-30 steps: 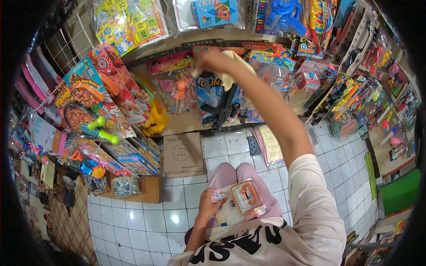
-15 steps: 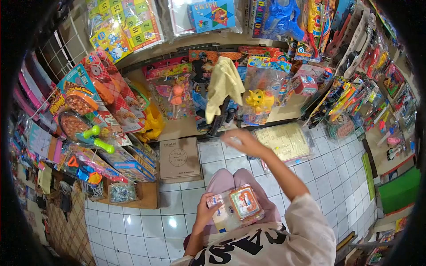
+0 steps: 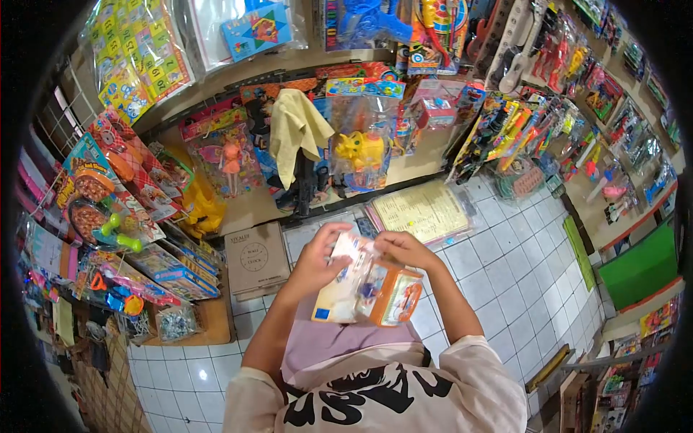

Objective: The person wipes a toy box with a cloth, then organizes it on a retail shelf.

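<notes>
A clear plastic toy package (image 3: 339,292) with a pale printed card is held up above my lap. Inside its right part shows an orange-framed toy (image 3: 397,294) with a picture on it. My left hand (image 3: 321,260) grips the upper left edge of the package, thumb across its front. My right hand (image 3: 404,249) pinches the top right edge, its fingers bent around the plastic.
A brown wall clock box (image 3: 256,256) lies on the floor at the left. Plastic-wrapped yellow sheets (image 3: 422,211) lie ahead. A yellow cloth (image 3: 299,130) hangs over a black stand. Packaged toys (image 3: 363,148) line the display, with a wooden-edged shelf (image 3: 209,325) at the left.
My right hand has come back from reaching forward and now grips the package. The package has risen from my lap and tilted, with my left hand on it. The view has shifted rightward.
</notes>
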The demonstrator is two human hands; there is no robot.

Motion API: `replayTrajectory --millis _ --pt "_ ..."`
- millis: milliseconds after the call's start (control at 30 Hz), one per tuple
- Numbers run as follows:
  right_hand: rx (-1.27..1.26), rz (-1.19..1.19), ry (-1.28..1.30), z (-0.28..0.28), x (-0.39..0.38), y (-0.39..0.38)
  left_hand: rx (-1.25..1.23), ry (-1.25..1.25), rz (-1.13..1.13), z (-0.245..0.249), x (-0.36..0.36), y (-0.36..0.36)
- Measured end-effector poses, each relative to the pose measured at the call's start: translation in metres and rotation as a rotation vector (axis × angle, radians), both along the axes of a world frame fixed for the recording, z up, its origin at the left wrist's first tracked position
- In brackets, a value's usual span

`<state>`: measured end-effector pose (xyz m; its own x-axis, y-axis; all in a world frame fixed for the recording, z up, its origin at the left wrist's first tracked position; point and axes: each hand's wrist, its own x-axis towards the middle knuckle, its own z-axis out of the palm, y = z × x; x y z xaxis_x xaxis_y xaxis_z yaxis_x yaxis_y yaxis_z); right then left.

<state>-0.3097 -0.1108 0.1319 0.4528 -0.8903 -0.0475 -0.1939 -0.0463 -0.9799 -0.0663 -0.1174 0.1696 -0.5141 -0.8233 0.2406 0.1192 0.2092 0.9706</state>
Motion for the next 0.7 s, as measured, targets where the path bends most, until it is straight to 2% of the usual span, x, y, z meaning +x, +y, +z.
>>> replayTrajectory --millis 33,100,133,200,233,333,400,500,567,700 --pt "-0.048 -0.057 -0.053 0.002 -0.009 0.003 -0.075 -0.020 -0.029 0.009 -0.014 -0.004" --pt "-0.127 -0.177 -0.164 0.002 -0.029 0.016 -0.034 -0.064 -0.083 0.034 -0.038 -0.002" --pt "-0.077 -0.285 -0.235 0.005 -0.035 0.026 -0.007 -0.088 -0.114 0.040 -0.047 0.000" --pt "0.012 -0.505 -0.379 0.012 -0.046 0.041 0.192 0.000 -0.193 0.037 -0.061 -0.007" --pt "-0.029 -0.570 -0.410 0.011 -0.055 0.044 0.286 0.043 -0.235 0.034 -0.068 -0.009" --pt "-0.144 -0.774 -0.498 -0.003 -0.083 0.046 0.742 0.415 -0.375 0.023 -0.072 -0.016" --pt "-0.195 -0.900 -0.566 -0.014 -0.094 0.038 0.643 0.383 -0.365 0.004 -0.080 -0.019" --pt "-0.156 -0.958 -0.617 -0.015 -0.099 0.028 0.157 0.119 -0.188 -0.033 -0.105 -0.031" --pt "-0.105 -1.015 -0.638 -0.017 -0.101 0.010 0.157 0.138 -0.072 -0.033 -0.125 -0.041" --pt "-0.089 -0.877 -0.646 -0.011 -0.115 -0.019 0.263 0.139 0.040 -0.035 -0.139 -0.077"
